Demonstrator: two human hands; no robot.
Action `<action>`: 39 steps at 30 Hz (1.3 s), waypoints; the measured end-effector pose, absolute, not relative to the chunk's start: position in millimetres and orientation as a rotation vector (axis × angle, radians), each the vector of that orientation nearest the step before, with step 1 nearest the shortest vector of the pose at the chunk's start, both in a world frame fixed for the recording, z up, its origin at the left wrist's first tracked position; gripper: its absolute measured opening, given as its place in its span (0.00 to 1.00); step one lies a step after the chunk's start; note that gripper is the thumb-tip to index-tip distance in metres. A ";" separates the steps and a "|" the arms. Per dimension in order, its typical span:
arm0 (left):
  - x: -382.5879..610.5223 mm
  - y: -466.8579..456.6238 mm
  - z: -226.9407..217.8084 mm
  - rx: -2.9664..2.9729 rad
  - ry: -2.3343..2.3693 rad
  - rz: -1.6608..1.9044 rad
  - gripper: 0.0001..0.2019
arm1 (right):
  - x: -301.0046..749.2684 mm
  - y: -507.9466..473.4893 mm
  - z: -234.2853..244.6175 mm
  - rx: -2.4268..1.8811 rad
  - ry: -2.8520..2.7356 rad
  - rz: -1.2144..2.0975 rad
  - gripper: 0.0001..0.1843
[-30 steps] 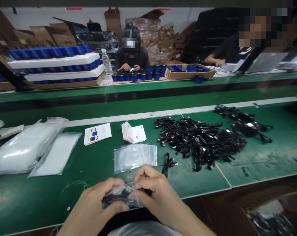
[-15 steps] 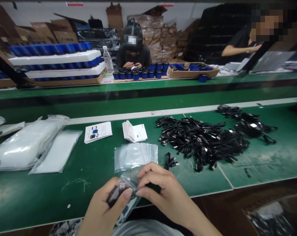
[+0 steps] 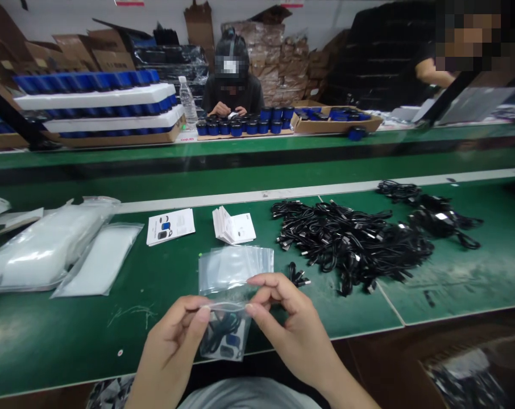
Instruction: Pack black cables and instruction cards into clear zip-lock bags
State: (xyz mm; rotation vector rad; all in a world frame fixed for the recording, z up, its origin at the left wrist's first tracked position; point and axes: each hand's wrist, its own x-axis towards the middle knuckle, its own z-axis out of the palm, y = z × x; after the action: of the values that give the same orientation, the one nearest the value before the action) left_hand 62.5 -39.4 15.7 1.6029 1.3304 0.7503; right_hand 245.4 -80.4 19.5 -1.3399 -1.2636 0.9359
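Observation:
Both my hands hold a small clear zip bag (image 3: 224, 332) up by its top edge, just above the bench's near edge. My left hand (image 3: 170, 341) pinches the bag's left corner, and my right hand (image 3: 291, 329) pinches the right corner. Inside the bag lie a coiled black cable and a small card with blue on it. Just beyond my fingers lies a stack of empty clear zip bags (image 3: 236, 270). A small bundled black cable (image 3: 298, 275) lies close to my right hand, beside a large tangled pile of black cables (image 3: 347, 241).
The green workbench (image 3: 70, 335) also holds printed leaflets (image 3: 170, 226), a stack of cards (image 3: 234, 226) and white foam sheets in plastic (image 3: 48, 250). Beyond a second green bench, a co-worker (image 3: 232, 85) sits behind trays of blue-and-black cylinders (image 3: 249, 128).
The bag, bunched in my fingers before, now hangs flat and upright from its top edge, with the cable and card visible at the bottom. My hands have moved apart.

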 end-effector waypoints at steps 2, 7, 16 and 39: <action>61.2 -36.3 15.6 1.682 1.278 0.759 0.13 | 246.4 -80.9 20.4 -1.347 -1.281 0.910 0.13; 61.8 -35.1 17.2 1.812 1.244 0.823 0.11 | 247.4 -81.1 18.5 -1.333 -1.238 0.965 0.13; 63.4 -35.8 11.4 1.732 1.279 0.725 0.12 | 248.1 -78.7 17.3 -1.407 -1.371 0.970 0.08; 107.4 -59.3 -7.2 1.484 1.473 1.301 0.19 | 196.3 -79.8 -12.8 -1.262 -1.390 0.500 0.07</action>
State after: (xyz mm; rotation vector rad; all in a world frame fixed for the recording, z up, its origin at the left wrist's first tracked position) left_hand 107.4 -59.3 -7.2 1.4839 1.4725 1.3005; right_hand 196.3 -79.8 -12.8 -1.2622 -1.3900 0.4997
